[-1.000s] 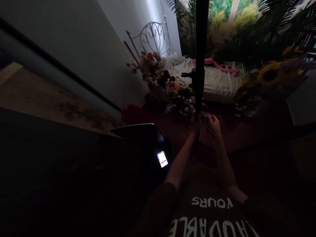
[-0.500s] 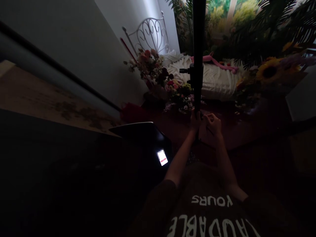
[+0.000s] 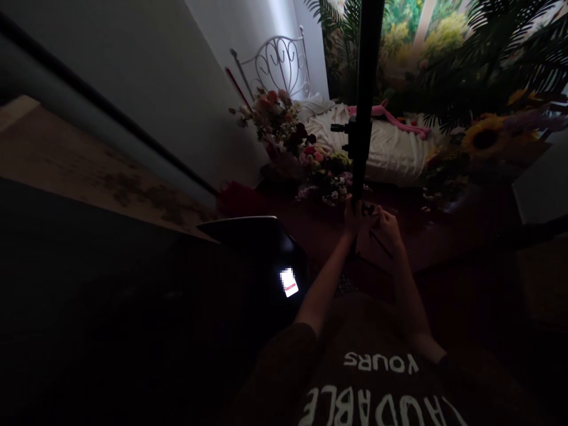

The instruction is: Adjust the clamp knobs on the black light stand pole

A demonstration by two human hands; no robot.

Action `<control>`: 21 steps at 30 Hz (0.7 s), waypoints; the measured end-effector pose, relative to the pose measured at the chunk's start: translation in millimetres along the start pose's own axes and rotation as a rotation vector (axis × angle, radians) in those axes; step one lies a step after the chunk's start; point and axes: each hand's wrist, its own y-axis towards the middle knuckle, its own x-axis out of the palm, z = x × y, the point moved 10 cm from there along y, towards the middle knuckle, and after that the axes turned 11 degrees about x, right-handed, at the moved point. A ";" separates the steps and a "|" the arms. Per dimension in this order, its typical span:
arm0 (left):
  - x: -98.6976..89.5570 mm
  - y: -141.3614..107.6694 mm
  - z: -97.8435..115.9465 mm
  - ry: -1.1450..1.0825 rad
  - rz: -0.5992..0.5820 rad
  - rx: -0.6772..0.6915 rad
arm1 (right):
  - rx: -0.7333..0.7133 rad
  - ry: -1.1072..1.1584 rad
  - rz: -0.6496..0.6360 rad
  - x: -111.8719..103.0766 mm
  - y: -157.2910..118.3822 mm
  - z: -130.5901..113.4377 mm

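Note:
A black light-stand pole (image 3: 366, 71) rises in front of me, with a knobbed collar (image 3: 358, 135) partway up. My left hand (image 3: 351, 220) is wrapped around its lower part, close to the floor. On the right side of the pole, a small dark knob (image 3: 368, 209) sticks out at the same height. The fingers of my right hand (image 3: 387, 226) are pinched together at that knob's outer end. Dim light blurs the fingertips. A dark stand leg (image 3: 380, 242) slants below my right hand.
A dark rounded panel (image 3: 248, 234) stands at left, with a lit phone screen (image 3: 290, 283) by it. Beyond are flower bunches (image 3: 328, 177), a bed with a white cover (image 3: 394, 154) and a metal headboard (image 3: 279, 62). Sunflowers (image 3: 483, 137) stand right. A wooden board (image 3: 102, 171) lies left.
The view has shifted slightly, so the pole sits a little further right. My right fingers have moved slightly away from the pole, and more of the dark knob shows. My left hand keeps its grip.

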 end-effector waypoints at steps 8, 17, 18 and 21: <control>-9.6 -90.4 -38.2 0.220 0.122 -0.094 | 0.052 -0.024 0.171 -113.6 -12.9 8.2; 123.8 -181.1 -35.1 -0.014 -0.415 -0.210 | 0.514 0.016 -0.109 -181.2 -84.2 88.7; 145.2 -181.0 -17.5 -0.081 -0.493 -0.155 | 0.568 0.030 -0.091 -192.1 -96.6 96.4; 200.9 -177.1 41.0 -0.257 -0.673 0.017 | 0.600 0.070 0.114 -237.5 -125.3 106.8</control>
